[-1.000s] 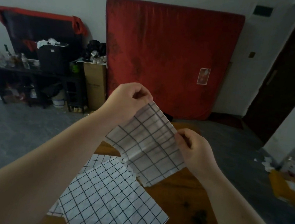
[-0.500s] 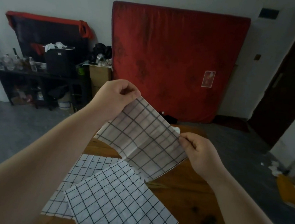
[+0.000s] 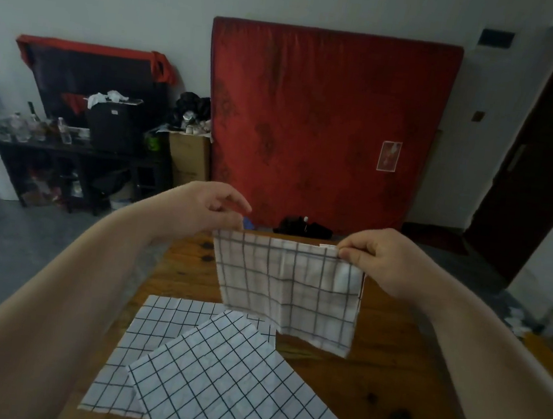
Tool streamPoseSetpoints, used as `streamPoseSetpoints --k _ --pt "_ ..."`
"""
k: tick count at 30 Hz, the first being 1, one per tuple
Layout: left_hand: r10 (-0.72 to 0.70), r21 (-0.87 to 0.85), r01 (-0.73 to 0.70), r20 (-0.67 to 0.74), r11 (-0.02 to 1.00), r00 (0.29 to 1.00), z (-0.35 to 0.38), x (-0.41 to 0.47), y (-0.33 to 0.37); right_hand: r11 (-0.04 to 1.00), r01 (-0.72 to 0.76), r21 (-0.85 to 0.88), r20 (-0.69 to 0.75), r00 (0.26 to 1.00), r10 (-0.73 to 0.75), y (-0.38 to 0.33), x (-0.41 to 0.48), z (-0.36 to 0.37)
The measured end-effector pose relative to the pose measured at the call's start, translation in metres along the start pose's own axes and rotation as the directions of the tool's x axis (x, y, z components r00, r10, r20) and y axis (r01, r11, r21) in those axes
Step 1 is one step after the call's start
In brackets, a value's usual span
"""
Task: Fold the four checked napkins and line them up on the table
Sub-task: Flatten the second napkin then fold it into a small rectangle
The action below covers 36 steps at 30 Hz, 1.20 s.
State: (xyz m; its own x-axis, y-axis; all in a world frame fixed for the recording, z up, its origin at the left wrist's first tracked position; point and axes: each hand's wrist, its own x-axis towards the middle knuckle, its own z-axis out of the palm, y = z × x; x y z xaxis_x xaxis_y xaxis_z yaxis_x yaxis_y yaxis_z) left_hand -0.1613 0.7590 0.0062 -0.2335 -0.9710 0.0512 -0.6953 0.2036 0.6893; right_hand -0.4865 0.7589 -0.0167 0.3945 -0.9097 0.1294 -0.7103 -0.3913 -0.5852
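Observation:
I hold a white napkin with a dark check point(image 3: 288, 286) up over the wooden table point(image 3: 384, 369), hanging flat from its top edge. My left hand point(image 3: 211, 207) pinches its top left corner and my right hand point(image 3: 378, 258) pinches its top right corner. Two more checked napkins lie spread on the table below: one turned at an angle on top point(image 3: 231, 383), the other point(image 3: 150, 333) partly under it on the left. A fourth napkin is not in sight.
A red mattress point(image 3: 326, 125) leans on the far wall beyond the table. A dark shelf with bottles and clutter point(image 3: 69, 137) and a cardboard box point(image 3: 190, 156) stand at the left. A dark doorway point(image 3: 550, 154) is on the right, with litter on the floor there.
The held napkin swung from a slanted diamond to hanging square. My right hand rose to the level of my left and the hands drew apart; the view tipped down toward the table.

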Motion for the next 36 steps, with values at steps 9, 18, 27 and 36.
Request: streamPoseSetpoints --k 9,18,27,36 --pt "0.126 0.220 -0.162 0.166 0.962 0.978 0.034 0.010 0.038 0.996 0.084 -0.035 0.059 0.995 -0.081 -0.017 0.014 -0.016" --pt "0.152 0.101 -0.159 0.077 0.982 0.985 0.031 0.008 0.033 0.965 0.016 0.261 -0.052 0.999 -0.003 0.000 0.004 -0.010" --pt "0.173 -0.122 -0.193 -0.164 0.974 0.971 0.035 0.002 0.030 0.959 0.094 0.267 -0.421 0.907 0.028 -0.004 -0.015 0.036" --pt "0.241 -0.041 -0.257 -0.233 0.966 0.942 0.046 -0.004 0.050 0.950 0.019 0.311 -0.010 1.000 -0.017 -0.027 -0.026 0.062"
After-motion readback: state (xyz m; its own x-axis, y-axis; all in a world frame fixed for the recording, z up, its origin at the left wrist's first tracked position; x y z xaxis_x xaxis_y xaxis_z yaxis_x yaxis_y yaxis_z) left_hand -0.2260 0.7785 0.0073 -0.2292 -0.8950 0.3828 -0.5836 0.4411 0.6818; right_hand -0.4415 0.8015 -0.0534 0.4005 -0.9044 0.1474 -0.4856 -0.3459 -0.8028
